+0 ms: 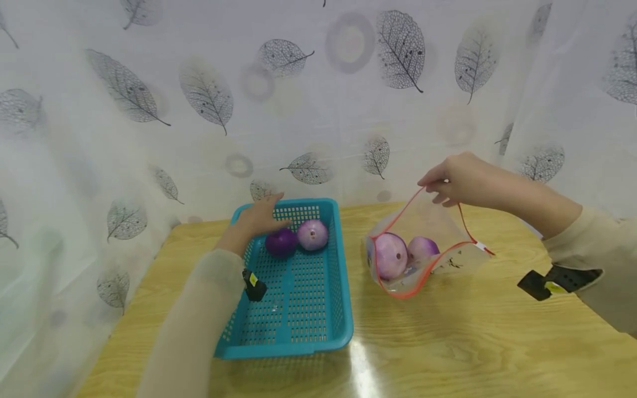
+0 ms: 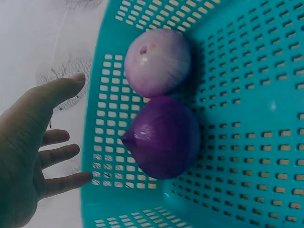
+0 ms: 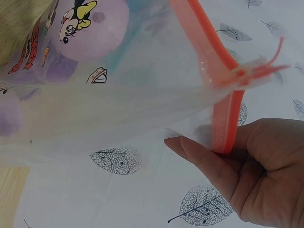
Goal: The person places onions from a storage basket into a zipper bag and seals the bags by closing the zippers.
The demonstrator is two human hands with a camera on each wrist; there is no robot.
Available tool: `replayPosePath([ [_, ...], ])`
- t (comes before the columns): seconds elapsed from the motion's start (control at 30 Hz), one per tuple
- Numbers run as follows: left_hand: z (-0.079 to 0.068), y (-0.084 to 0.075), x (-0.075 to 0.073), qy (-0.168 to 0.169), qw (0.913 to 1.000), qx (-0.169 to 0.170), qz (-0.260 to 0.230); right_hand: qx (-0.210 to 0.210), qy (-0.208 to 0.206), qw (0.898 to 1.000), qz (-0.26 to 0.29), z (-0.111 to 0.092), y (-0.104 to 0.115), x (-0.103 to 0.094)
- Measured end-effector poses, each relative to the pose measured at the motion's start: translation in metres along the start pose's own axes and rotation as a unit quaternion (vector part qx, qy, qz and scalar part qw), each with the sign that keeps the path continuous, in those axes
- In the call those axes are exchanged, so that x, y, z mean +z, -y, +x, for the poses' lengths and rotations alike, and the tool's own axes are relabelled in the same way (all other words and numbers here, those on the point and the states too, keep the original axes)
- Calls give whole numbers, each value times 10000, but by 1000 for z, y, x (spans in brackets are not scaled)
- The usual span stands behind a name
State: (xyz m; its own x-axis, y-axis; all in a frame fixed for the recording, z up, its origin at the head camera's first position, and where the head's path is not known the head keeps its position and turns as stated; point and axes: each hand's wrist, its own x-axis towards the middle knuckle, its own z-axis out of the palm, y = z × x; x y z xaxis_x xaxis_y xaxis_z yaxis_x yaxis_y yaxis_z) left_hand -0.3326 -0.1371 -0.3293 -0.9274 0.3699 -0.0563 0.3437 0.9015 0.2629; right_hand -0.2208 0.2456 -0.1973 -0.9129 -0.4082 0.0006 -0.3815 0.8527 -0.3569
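Note:
In the head view a teal plastic basket (image 1: 344,309) holds two onions at its far end. One is a dark purple onion (image 2: 164,137); touching it is a paler onion (image 2: 159,61). My left hand (image 1: 261,215) hovers by the basket's far left corner, fingers spread and holding nothing. To the right, my right hand (image 1: 460,179) pinches the red-orange rim of a clear zip bag (image 1: 450,226), keeping its mouth wide. Inside that bag lie a large pale onion (image 1: 391,256) and a purple onion (image 1: 423,249). Cartoon prints show on the bag in the right wrist view.
Both basket and bag rest on a yellow wood-grain table (image 1: 448,342). Behind it hangs a white curtain (image 1: 318,110) printed with grey leaves, close to the table's far edge. The basket's perforated walls stand between the left hand and the bag.

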Motion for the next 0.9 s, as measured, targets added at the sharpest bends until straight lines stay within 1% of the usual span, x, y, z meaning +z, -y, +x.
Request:
replayPosePath([
  [0.13, 0, 8, 10, 87, 9995, 42, -296, 51, 28, 9999, 86, -1, 0, 0],
  [0.33, 2, 17, 24, 255, 9986, 164, -431, 75, 21, 9999, 70, -1, 0, 0],
  [0.5, 3, 22, 34, 447, 9980, 121, -437, 41, 33, 10000, 67, 0, 1, 1],
  [0.63, 2, 23, 40, 533, 9975, 143, -441, 38, 38, 10000, 51, 0, 1, 1],
  [0.77, 2, 25, 46, 592, 9976, 160, -314, 35, 45, 10000, 44, -1, 1, 2],
  [0.9, 2, 28, 53, 655, 9977, 69, -165, 28, 50, 10000, 32, -1, 1, 2],
])
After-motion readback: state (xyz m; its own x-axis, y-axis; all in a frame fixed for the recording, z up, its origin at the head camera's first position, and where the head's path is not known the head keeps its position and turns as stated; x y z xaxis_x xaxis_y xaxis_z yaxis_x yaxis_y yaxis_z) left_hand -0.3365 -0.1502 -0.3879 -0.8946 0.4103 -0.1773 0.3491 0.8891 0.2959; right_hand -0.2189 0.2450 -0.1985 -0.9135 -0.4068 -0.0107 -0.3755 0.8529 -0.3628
